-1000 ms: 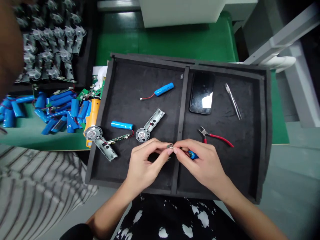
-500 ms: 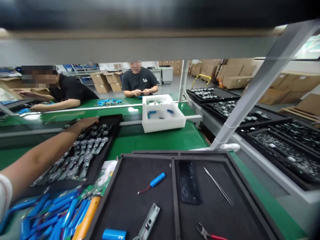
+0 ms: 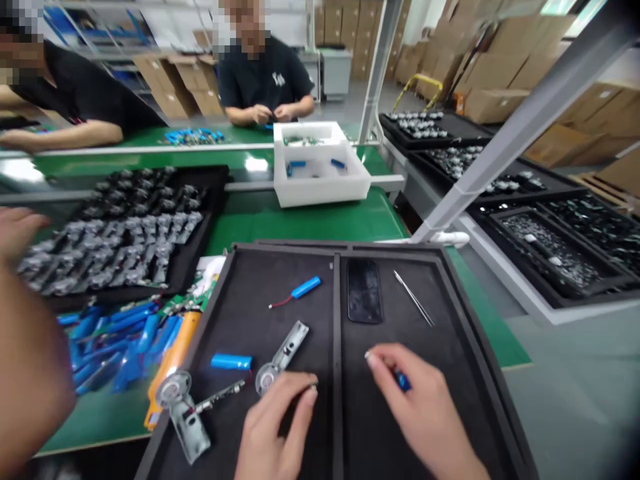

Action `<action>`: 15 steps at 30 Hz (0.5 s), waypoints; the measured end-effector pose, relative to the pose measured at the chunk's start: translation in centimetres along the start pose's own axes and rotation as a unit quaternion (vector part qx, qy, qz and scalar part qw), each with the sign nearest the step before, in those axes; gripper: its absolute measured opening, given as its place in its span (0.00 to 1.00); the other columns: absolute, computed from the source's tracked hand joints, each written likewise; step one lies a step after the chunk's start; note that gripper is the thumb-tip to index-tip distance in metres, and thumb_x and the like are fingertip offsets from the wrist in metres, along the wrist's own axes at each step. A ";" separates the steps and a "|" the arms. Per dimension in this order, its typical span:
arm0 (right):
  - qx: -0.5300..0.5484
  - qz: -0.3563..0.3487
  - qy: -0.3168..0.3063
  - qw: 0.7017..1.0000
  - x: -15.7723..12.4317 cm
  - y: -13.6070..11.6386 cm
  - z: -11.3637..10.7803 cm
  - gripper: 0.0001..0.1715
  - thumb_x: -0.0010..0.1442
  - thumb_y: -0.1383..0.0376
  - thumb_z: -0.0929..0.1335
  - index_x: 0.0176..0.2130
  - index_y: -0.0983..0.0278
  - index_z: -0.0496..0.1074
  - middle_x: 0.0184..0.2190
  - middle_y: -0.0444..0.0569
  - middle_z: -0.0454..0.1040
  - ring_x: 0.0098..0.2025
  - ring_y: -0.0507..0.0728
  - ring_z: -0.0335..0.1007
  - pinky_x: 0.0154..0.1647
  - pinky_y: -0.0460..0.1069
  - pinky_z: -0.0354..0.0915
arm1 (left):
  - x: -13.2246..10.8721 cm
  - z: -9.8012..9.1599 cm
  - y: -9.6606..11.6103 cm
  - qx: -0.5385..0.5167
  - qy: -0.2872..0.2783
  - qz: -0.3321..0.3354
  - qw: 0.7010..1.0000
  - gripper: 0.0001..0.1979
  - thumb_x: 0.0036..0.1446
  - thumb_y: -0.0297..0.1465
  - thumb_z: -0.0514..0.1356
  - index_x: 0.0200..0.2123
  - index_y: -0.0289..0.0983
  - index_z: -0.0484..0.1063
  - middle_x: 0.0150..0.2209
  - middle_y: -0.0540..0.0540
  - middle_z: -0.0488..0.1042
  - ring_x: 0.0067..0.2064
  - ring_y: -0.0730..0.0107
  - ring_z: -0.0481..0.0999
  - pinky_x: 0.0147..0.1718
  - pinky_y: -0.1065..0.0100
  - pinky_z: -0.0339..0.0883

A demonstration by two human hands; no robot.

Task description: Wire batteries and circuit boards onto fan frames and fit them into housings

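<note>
My right hand [image 3: 417, 407] is closed above the right half of the black tray [image 3: 337, 347]. A blue battery [image 3: 402, 380] shows between its fingers, with a small pale tip at the thumb. My left hand [image 3: 280, 427] pinches near the tray's divider; a tiny light bit shows at its fingertips, too small to name. Just beyond it lies a grey metal housing with a round speaker [image 3: 283, 357]. A second such housing [image 3: 190, 430], with a thin circuit board [image 3: 220, 395] by it, rests on the tray's left rim. Two blue batteries, one short [image 3: 231, 361] and one slim with a wire [image 3: 306, 287], lie in the left half.
A phone [image 3: 364, 291] and tweezers [image 3: 413, 298] lie in the tray's right half. To the left are a battery heap [image 3: 125, 340], an orange tool [image 3: 175, 360] and a tray of housings [image 3: 120, 247]. Another person's arm [image 3: 35, 340] enters left. A white box [image 3: 323, 190] stands ahead.
My view has tipped downward, and both my hands have come into sight over the tray. The other person's arm has drawn back left from the housings. The red-handled pliers no longer show.
</note>
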State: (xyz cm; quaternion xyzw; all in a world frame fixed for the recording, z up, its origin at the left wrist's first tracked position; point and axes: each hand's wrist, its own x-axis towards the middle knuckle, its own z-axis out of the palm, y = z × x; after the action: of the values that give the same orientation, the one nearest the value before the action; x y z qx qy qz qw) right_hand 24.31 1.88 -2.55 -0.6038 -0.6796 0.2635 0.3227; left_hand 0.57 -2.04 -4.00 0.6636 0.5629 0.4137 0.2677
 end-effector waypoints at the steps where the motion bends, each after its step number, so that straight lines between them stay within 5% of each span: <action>1: -0.032 0.025 0.015 0.999 0.5 0.6 -1.2 0.13 0.72 0.56 0.66 0.43 0.58 0.77 0.36 0.47 0.81 0.36 0.57 0.80 0.38 0.49 0.74 | -0.1 -0.2 -0.1 0.004 -0.003 -0.017 1.000 0.10 0.66 0.29 0.63 0.49 0.45 0.77 0.42 0.47 0.84 0.43 0.63 0.85 0.46 0.67 0.80; 6: -0.206 0.044 -0.027 0.977 1.1 2.4 -4.2 0.12 0.71 0.55 0.66 0.41 0.57 0.76 0.39 0.47 0.80 0.38 0.61 0.80 0.38 0.55 0.74 | -0.1 0.0 0.9 -0.027 -0.091 -0.054 0.994 0.13 0.71 0.30 0.56 0.55 0.46 0.75 0.48 0.45 0.81 0.50 0.63 0.82 0.50 0.66 0.76; 9: -0.110 -0.030 -0.080 0.990 -0.3 1.1 -3.1 0.14 0.70 0.56 0.68 0.52 0.57 0.75 0.46 0.49 0.80 0.48 0.62 0.79 0.49 0.57 0.75 | 0.2 0.6 2.1 -0.075 -0.191 -0.073 0.976 0.19 0.72 0.29 0.53 0.63 0.50 0.65 0.51 0.47 0.79 0.51 0.66 0.81 0.51 0.67 0.74; 11: 0.007 -0.044 -0.152 0.987 -1.3 -0.3 -2.0 0.20 0.69 0.57 0.70 0.59 0.55 0.71 0.47 0.47 0.80 0.45 0.58 0.79 0.47 0.52 0.76 | 0.4 0.9 2.7 -0.123 -0.242 -0.087 0.959 0.23 0.73 0.29 0.53 0.66 0.52 0.57 0.51 0.49 0.79 0.50 0.68 0.81 0.51 0.68 0.73; 15: 0.079 -0.023 -0.236 0.968 -2.0 -1.8 -1.1 0.07 0.71 0.60 0.69 0.45 0.56 0.78 0.35 0.44 0.80 0.32 0.55 0.77 0.34 0.49 0.74 | 0.5 0.8 3.3 -0.158 -0.263 -0.113 0.945 0.27 0.72 0.28 0.53 0.68 0.53 0.50 0.48 0.52 0.79 0.48 0.69 0.80 0.50 0.67 0.72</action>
State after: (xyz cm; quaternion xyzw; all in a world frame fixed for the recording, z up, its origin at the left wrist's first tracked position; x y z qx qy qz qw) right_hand 24.11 -0.37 -0.71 -0.4811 -0.7274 0.4439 0.2061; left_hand 3.00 -2.25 -1.56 0.6299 0.4716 0.2752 0.5523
